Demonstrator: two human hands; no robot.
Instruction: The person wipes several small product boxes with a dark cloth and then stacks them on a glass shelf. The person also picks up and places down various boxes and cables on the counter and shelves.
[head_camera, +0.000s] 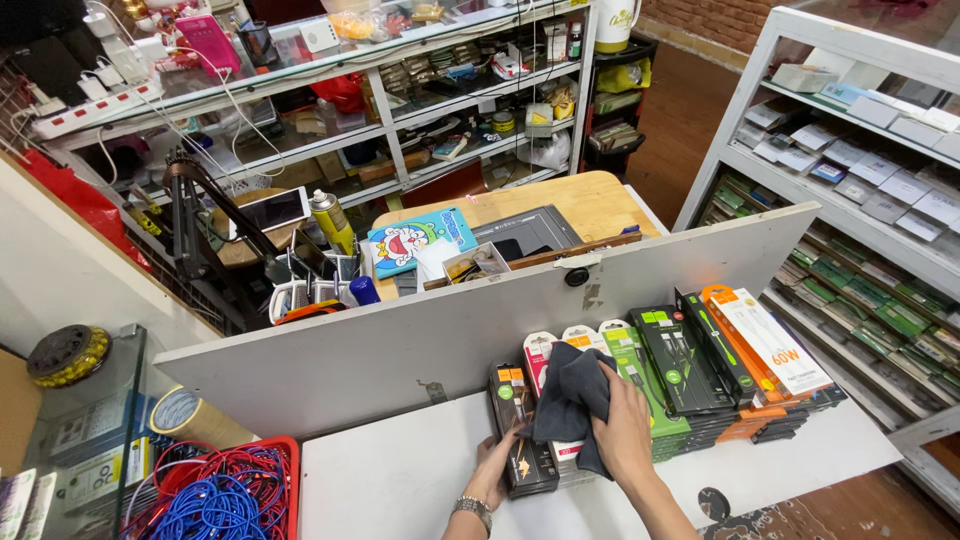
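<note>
A row of flat retail boxes (690, 375), black, green, orange and white, stands stacked on a white shelf top (400, 480) against a white panel. My right hand (622, 428) presses a dark grey cloth (572, 395) onto the boxes near the left end of the row. My left hand (493, 468), with a metal watch on its wrist, grips the black box (522, 430) at the row's left end, fingers on its lower edge.
The white panel (400, 350) rises behind the boxes. A red basket of blue and red cables (215, 495) and a tape roll (180, 412) sit at the left. A cluttered wooden desk (590, 205) lies beyond, with glass shelving (860, 180) at the right.
</note>
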